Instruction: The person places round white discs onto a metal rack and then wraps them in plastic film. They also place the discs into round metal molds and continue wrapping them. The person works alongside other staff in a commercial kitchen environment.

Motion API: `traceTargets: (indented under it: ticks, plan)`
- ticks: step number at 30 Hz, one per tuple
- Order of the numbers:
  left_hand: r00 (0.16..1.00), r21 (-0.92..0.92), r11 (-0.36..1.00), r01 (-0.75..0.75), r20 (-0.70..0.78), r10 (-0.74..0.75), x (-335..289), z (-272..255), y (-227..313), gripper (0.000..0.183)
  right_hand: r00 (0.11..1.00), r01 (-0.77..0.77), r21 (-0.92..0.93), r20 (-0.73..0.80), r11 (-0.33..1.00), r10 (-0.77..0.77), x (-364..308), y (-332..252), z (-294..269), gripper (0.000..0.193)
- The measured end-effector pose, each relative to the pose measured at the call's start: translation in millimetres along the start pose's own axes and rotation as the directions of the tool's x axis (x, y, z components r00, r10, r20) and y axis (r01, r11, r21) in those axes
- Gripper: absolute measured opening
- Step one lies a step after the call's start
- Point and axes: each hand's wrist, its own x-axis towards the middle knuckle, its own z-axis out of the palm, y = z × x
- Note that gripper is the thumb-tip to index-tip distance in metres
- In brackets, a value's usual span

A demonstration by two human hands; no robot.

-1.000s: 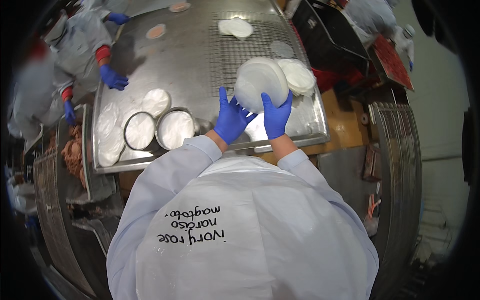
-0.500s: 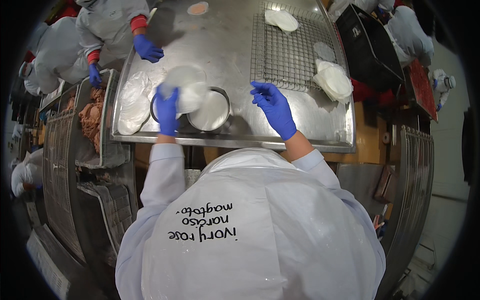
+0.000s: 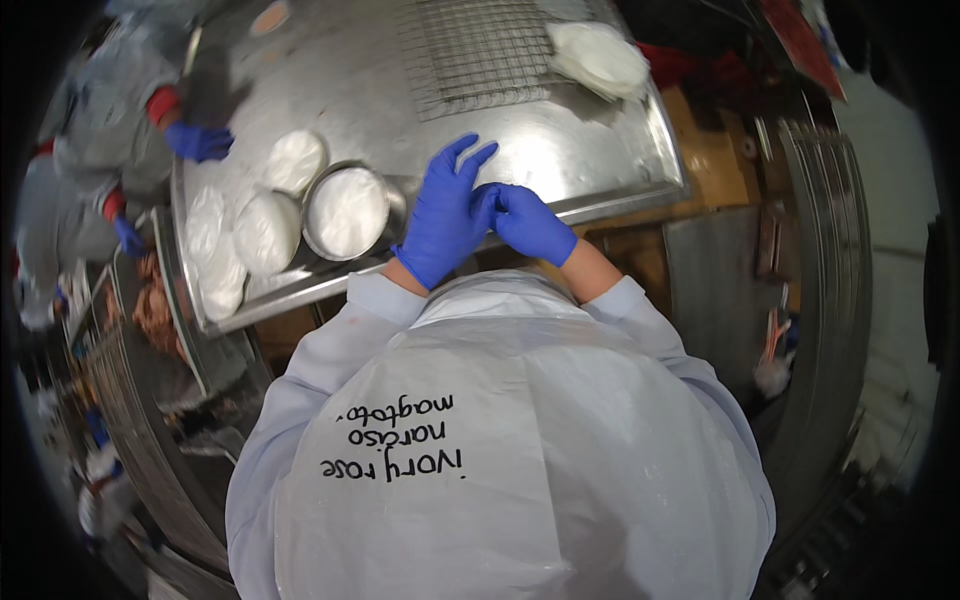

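Note:
My left hand [image 3: 443, 215] and my right hand [image 3: 533, 222], both in blue gloves, meet above the near edge of the steel table [image 3: 560, 160]. Two fingers of the left stretch out and spread apart. The right hand's fingers are pinched together against the left hand by its thumb; anything between them is hidden. To the left stands a round metal container [image 3: 394, 212] with white round sheets [image 3: 348, 210] inside. Beside it lie a stack of white rounds [image 3: 267, 233], another white round stack [image 3: 297, 160] and a crumpled clear-white pile [image 3: 215, 240].
A wire rack [image 3: 480, 60] lies at the far side, with a thick stack of white round sheets [image 3: 600, 60] by its right edge. At the far left, a co-worker's blue-gloved hand [image 3: 198, 142] is over the table edge. A bin of pinkish meat [image 3: 155, 310] stands left.
My left hand has let go of the white round sheets by the metal container and come right to meet my right hand. The view has swung, shifting the table in the picture.

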Motion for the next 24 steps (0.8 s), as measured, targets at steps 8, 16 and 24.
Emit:
traceTargets:
  ticks: [8,16,24]
  plan:
    - [0.906,-0.163,0.976,-0.141,0.376,0.193,6.5,86.3,54.6,0.047,0.905,0.020,0.123,-0.424,0.992,0.034,-118.1,40.6,-36.6,0.018]
    - [0.700,-0.269,0.906,-0.328,0.574,0.424,-26.1,179.4,152.0,0.046,0.735,-0.108,0.320,-0.612,0.941,0.293,-259.8,101.8,-44.0,0.020]
    - [0.694,-0.327,0.901,-0.285,0.578,0.429,-37.5,219.3,193.0,0.048,0.723,-0.121,0.485,-0.554,0.866,0.412,-331.4,121.5,-68.1,0.027]
